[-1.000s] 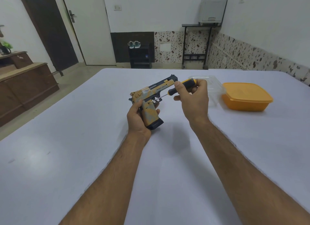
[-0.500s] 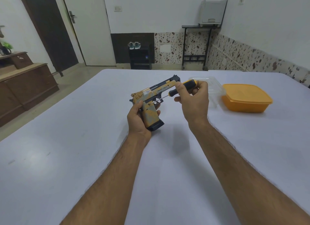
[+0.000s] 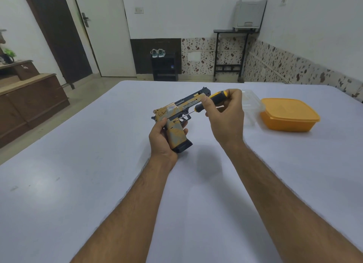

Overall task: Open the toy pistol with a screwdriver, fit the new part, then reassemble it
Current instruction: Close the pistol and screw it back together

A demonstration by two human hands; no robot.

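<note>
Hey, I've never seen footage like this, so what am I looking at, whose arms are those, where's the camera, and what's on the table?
No machine is in view: these are a person's two bare arms, filmed by a wide-angle camera worn on their head, looking forward and down. The left hand holds a tan and black toy pistol by its grip, above a white table. The right hand pinches a screwdriver with a yellow and black handle; its thin shaft points at the pistol's side, near the trigger. On the table to the right sit an orange lidded container and a clear plastic box beside it. Behind is a room with doors and furniture.
</note>
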